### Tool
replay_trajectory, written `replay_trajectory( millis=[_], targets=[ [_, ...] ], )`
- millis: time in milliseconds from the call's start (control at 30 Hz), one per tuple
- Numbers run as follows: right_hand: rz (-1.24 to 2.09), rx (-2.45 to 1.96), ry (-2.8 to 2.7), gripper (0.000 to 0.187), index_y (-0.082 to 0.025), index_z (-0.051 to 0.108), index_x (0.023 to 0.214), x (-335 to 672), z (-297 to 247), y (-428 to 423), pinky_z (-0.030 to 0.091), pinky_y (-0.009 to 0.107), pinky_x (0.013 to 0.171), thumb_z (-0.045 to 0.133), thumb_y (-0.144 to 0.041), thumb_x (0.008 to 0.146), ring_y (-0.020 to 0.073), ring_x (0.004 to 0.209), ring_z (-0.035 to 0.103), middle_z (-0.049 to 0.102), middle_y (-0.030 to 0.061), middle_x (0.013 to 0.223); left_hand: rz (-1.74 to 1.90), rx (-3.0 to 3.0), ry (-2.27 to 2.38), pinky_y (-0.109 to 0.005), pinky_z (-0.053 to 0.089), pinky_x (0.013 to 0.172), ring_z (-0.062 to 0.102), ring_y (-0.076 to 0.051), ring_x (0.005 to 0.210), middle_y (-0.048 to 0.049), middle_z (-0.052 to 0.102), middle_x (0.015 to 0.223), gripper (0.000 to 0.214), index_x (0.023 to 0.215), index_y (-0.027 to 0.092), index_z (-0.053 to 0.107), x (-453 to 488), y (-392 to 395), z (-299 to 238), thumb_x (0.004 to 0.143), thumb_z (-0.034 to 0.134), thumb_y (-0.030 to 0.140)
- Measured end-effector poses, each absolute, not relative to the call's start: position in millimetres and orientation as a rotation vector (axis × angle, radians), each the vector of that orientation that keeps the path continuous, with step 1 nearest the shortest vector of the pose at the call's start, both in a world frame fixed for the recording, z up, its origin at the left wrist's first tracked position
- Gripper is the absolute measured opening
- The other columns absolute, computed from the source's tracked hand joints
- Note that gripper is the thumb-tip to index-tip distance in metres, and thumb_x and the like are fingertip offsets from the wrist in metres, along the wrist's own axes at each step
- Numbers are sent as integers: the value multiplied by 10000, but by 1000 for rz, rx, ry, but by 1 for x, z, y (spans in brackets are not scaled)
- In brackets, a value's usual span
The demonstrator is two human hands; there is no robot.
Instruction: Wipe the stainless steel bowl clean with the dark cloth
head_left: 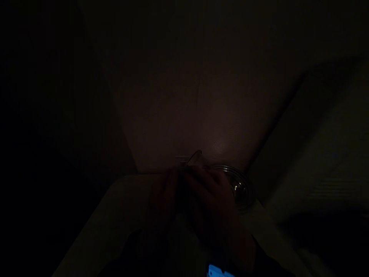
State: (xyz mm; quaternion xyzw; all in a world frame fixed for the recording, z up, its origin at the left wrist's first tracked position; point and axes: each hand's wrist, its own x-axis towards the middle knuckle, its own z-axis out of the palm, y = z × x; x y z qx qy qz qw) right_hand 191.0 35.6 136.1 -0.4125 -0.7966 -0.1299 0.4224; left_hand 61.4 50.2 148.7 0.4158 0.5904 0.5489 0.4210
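Dark sleeves (268, 261), finer details lost in deep shadow, stopping short of bare hands (213, 196).

PLACE: dark indoor room, exact type unclear | SIGNS: wall (164, 107), tabletop (123, 202), round shiny object (245, 184)

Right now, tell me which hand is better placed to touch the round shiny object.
Likely the right hand: it appears beside the round shiny object, while the left hand is farther away.
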Motion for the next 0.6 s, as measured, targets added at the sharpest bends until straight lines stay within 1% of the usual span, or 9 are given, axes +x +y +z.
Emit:
replay_trajectory(
  millis=[67,133,200,267,367,433,533,600],
  targets=[
    [-314,-1139,-1937,351,-115,610,1220,197,139,41,471,419,820,456,-118,905,254,972,474,623,88,1279,1323,1069,1459,-330,551,751,688,-254,893,-83,741,945,361,923,202,721,65,48,149,806,534,488],
    [-312,-1190,-1919,358,-94,609,1220,201,140,44,471,421,834,438,-103,905,254,972,480,639,102,1252,1302,1094,1390,-321,548,784,688,-242,925,-72,744,978,373,959,214,721,68,48,150,830,499,484],
    [-315,-1183,-1962,372,-102,598,1244,199,138,43,471,430,834,452,-127,903,264,993,473,625,97,1279,1314,1097,1327,-309,539,828,683,-228,962,-61,742,1018,365,964,219,715,69,49,151,851,466,460],
    [-340,-1139,-2034,403,-116,573,1285,193,136,39,467,450,828,476,-178,898,288,1038,453,582,89,1341,1338,1058,1368,-305,536,836,682,-226,968,-63,740,1033,334,940,219,710,67,51,151,852,462,424],
    [-393,-1107,-2092,438,-128,545,1318,187,134,36,453,479,821,481,-231,898,311,1069,444,549,82,1382,1359,1007,1528,-310,546,777,683,-243,944,-81,740,1019,332,902,213,712,63,53,150,837,472,434],
    [-384,-1184,-2055,424,-123,551,1309,189,135,40,449,486,823,454,-229,910,306,1048,462,572,88,1355,1335,1070,1563,-310,543,756,679,-248,940,-84,740,1000,353,909,205,716,64,53,150,826,480,454],
    [-306,-1296,-1970,391,-106,579,1271,198,137,48,453,474,852,410,-211,935,283,1009,491,625,97,1280,1287,1178,1475,-302,534,728,684,-235,866,-77,747,907,377,892,189,719,67,50,151,824,486,477],
    [-297,-1297,-1961,385,-110,582,1267,199,136,48,455,459,859,416,-209,934,272,1002,498,627,94,1275,1286,1182,1415,-294,533,694,688,-225,819,-72,748,870,376,885,183,717,67,49,153,831,485,474]
  ],
)
